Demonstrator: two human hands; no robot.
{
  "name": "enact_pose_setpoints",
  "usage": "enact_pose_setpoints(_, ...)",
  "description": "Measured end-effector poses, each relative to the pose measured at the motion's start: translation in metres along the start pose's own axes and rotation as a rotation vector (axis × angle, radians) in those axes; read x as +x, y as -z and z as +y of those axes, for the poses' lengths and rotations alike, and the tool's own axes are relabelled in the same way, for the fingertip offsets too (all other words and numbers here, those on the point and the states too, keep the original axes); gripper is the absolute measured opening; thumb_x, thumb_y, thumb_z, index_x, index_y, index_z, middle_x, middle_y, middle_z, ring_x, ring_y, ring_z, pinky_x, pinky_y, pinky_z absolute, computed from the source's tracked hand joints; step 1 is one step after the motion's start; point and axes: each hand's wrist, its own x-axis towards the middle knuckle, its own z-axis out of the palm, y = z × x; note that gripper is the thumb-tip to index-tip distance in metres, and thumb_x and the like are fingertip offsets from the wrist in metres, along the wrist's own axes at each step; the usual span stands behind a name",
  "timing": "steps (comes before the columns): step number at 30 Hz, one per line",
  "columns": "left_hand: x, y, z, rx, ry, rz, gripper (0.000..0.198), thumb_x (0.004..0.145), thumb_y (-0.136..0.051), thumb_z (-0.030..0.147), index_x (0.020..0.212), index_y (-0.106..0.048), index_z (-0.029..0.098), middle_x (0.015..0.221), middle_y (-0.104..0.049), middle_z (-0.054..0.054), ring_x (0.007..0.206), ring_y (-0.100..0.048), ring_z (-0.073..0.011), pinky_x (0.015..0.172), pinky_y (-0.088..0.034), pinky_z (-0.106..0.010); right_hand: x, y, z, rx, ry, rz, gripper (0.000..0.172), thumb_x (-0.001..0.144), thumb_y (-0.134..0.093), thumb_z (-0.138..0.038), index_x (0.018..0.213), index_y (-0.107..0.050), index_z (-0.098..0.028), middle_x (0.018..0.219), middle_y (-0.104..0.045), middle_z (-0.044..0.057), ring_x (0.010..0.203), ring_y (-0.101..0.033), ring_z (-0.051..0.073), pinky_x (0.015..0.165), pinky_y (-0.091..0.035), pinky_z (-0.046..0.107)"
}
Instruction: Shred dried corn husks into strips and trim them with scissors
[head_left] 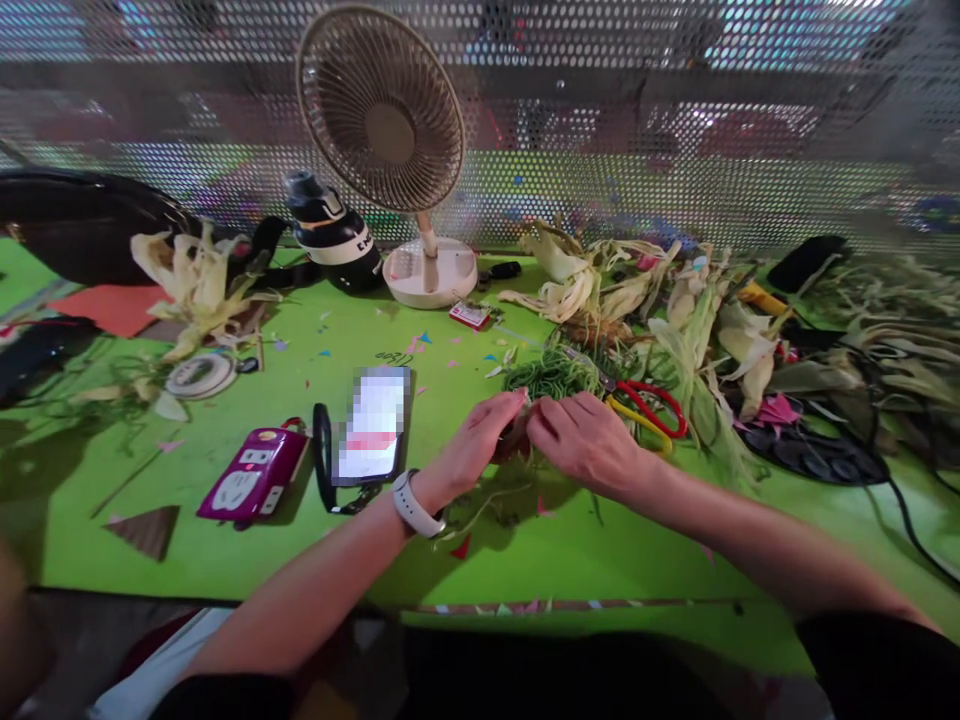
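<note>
My left hand [480,445], with a pale watch band [415,505] on its wrist, and my right hand [585,440] meet over the green table. Fingers of both are closed, pinching at something small between them; a dark reddish bit shows below the fingertips, mostly hidden. Just beyond them lies a tangled heap of thin green strands [551,370]. Scissors [652,405] with one red and one yellow handle rest against the heap, right of my right hand. Thin pale fibres [495,500] lie on the table beneath my hands.
Dried corn husks [566,275] spread along the back right. A fan [390,135] and a black-and-white bottle [337,240] stand at the back. Left of my hands lie a phone [375,420], a purple power strip [255,475], a tape roll [201,375]. A black cable [919,535] trails at right.
</note>
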Motion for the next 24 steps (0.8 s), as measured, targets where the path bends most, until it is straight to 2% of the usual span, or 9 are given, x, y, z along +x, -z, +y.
enact_pose_setpoints(4, 0.002, -0.008, -0.005, -0.152, 0.08, -0.068, 0.034, 0.075, -0.064, 0.048, 0.068, -0.049, 0.018, 0.052, -0.042, 0.007, 0.043, -0.035, -0.0048, 0.041, -0.024, -0.019, -0.003, 0.001, -0.003, -0.101, 0.045, 0.003, 0.025, 0.093, -0.036, -0.007, 0.096, -0.061, -0.009, 0.08, -0.063, 0.01, 0.064, -0.051, 0.016, 0.058, -0.031, 0.033)
enact_pose_setpoints(8, 0.001, -0.014, -0.003, -0.259, 0.07, -0.067, 0.034, 0.069, -0.071, 0.042, 0.07, -0.047, 0.018, 0.051, -0.039, 0.009, 0.041, -0.033, -0.0033, 0.039, -0.021, -0.017, -0.002, 0.007, -0.002, -0.119, 0.053, -0.005, 0.027, 0.093, -0.034, -0.006, 0.096, -0.061, -0.01, 0.08, -0.063, 0.01, 0.065, -0.052, 0.017, 0.057, -0.031, 0.033)
enact_pose_setpoints(11, -0.001, -0.015, 0.0, -0.223, 0.016, -0.084, 0.034, 0.072, -0.069, 0.042, 0.069, -0.045, 0.018, 0.049, -0.036, 0.01, 0.04, -0.03, -0.0027, 0.038, -0.02, -0.016, 0.0, 0.013, -0.001, -0.065, 0.022, -0.019, 0.029, 0.094, -0.032, -0.005, 0.095, -0.061, -0.01, 0.075, -0.063, 0.009, 0.063, -0.051, 0.017, 0.056, -0.029, 0.033)
enact_pose_setpoints(14, -0.003, -0.014, 0.004, -0.084, -0.06, -0.136, 0.035, 0.079, -0.062, 0.046, 0.068, -0.045, 0.018, 0.05, -0.04, 0.009, 0.04, -0.033, -0.003, 0.039, -0.024, -0.016, -0.003, 0.017, 0.003, -0.006, -0.021, -0.035, 0.032, 0.095, -0.031, -0.007, 0.096, -0.063, -0.01, 0.077, -0.065, 0.01, 0.063, -0.052, 0.017, 0.056, -0.03, 0.033)
enact_pose_setpoints(17, -0.005, -0.013, 0.007, 0.048, -0.164, -0.159, 0.033, 0.085, -0.055, 0.046, 0.071, -0.046, 0.018, 0.052, -0.047, 0.006, 0.043, -0.04, -0.0041, 0.042, -0.031, -0.017, -0.009, 0.02, 0.011, 0.172, -0.103, -0.015, 0.029, 0.095, -0.036, -0.014, 0.102, -0.064, -0.011, 0.083, -0.069, 0.009, 0.069, -0.058, 0.017, 0.061, -0.038, 0.032)
enact_pose_setpoints(21, -0.007, -0.011, 0.009, 0.092, -0.292, -0.195, 0.031, 0.087, -0.053, 0.046, 0.077, -0.047, 0.018, 0.057, -0.053, 0.005, 0.048, -0.048, -0.0062, 0.047, -0.039, -0.019, -0.012, 0.026, 0.025, 0.625, -0.351, 0.079, 0.026, 0.091, -0.049, -0.026, 0.108, -0.065, -0.015, 0.095, -0.071, 0.007, 0.079, -0.064, 0.017, 0.07, -0.048, 0.029)
enact_pose_setpoints(24, -0.007, -0.01, 0.007, 0.091, -0.338, -0.234, 0.029, 0.087, -0.053, 0.046, 0.078, -0.047, 0.018, 0.059, -0.053, 0.005, 0.049, -0.051, -0.0071, 0.049, -0.043, -0.02, -0.009, 0.029, 0.028, 0.877, -0.446, 0.018, 0.026, 0.093, -0.046, -0.028, 0.104, -0.066, -0.015, 0.093, -0.071, 0.006, 0.077, -0.064, 0.015, 0.068, -0.049, 0.026)
